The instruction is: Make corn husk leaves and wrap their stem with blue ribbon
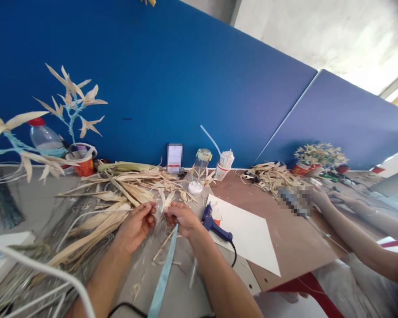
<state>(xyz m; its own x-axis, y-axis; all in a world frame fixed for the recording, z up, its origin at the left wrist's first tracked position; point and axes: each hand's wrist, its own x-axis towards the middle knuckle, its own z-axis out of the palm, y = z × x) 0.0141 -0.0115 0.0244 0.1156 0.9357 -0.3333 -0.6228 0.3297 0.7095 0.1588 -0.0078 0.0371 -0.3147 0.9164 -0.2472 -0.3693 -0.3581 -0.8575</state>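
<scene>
In the middle of the head view, my right hand (182, 217) pinches the base of a pale corn husk flower (167, 199), whose petals point up and away from me. A light blue ribbon (164, 278) runs down from under that hand toward the near edge. Just left of the flower is my left hand (137, 227), its fingers curled and the tips pressed together. Whatever lies between those tips is too small to make out. Dried corn husks (96, 221) spread over the table beside my left forearm. To the right of my right hand, a blue glue gun (215, 225) rests on a white board (252, 236).
Husk flowers on blue-wrapped stems (73, 112) stand in a red cup (84, 162) at left. A phone (174, 158), a clear bottle (201, 161) and a paper cup (223, 171) line the blue partition (152, 79). At right, a co-worker's arms (348, 229) reach over the table.
</scene>
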